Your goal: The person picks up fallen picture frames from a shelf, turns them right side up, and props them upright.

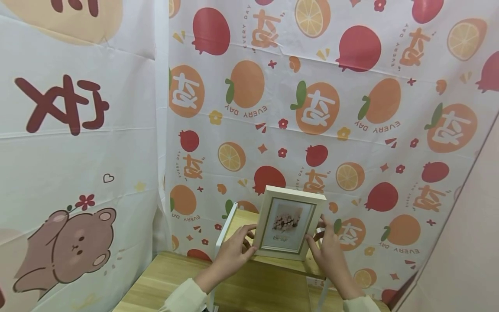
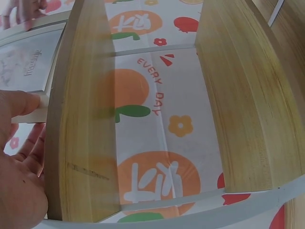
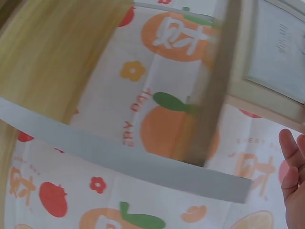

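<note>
A cream picture frame (image 1: 286, 223) with a flower print stands upright on the top board of a small wooden shelf (image 1: 238, 221). My left hand (image 1: 236, 246) holds its left side; in the left wrist view, the thumb of this hand (image 2: 19, 143) lies on the front border and the fingers curl behind. At the frame's right side is my right hand (image 1: 327, 247), its thumb near the front edge. The right wrist view shows a gap between the frame (image 3: 267, 90) and the loosely bent fingers of this hand (image 3: 295, 171).
White metal side bars (image 1: 226, 225) support the shelf, which stands on a wooden table (image 1: 171, 277). Behind hangs a fruit-patterned cloth (image 1: 280, 108). A bear-print cloth (image 1: 78, 173) covers the left side, and a pale panel (image 1: 464, 242) stands at the right.
</note>
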A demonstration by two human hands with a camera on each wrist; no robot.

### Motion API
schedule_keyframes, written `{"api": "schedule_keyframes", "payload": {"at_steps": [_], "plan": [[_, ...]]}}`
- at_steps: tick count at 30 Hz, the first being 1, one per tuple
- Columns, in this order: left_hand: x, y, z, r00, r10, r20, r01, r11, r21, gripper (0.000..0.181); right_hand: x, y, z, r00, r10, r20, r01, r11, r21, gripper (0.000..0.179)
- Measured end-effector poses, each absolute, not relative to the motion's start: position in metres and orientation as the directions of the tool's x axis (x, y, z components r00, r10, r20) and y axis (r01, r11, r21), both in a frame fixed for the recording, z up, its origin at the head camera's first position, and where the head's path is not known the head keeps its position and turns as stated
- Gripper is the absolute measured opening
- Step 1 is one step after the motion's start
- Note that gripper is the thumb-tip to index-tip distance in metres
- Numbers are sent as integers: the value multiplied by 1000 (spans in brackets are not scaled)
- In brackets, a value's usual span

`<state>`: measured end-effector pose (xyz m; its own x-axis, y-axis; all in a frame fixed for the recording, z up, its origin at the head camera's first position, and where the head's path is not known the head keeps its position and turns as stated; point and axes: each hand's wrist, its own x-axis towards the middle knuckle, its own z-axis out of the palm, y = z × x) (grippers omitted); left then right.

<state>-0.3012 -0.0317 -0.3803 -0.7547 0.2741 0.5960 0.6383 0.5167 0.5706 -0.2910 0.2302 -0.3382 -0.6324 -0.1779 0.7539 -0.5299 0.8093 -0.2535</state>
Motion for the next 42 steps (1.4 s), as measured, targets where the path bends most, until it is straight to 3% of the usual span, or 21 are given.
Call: {"api": "schedule_keyframes", "payload": {"at_steps": [7,17,42], "plan": [[-301,-33,-380,-753,284,594,642,518,566,52,-291,230,-317,-622,-171,764,-533,807,-254,70],[-300,-33,-381,-758,300,580,641,505,577,53,-292,230,-297,-535,-191,823,-562,808,-177,76],[-300,-35,-379,-738,333,587,669,479,569,54,-302,228,-285,-629,-130,767,-510,813,-281,67]]}}
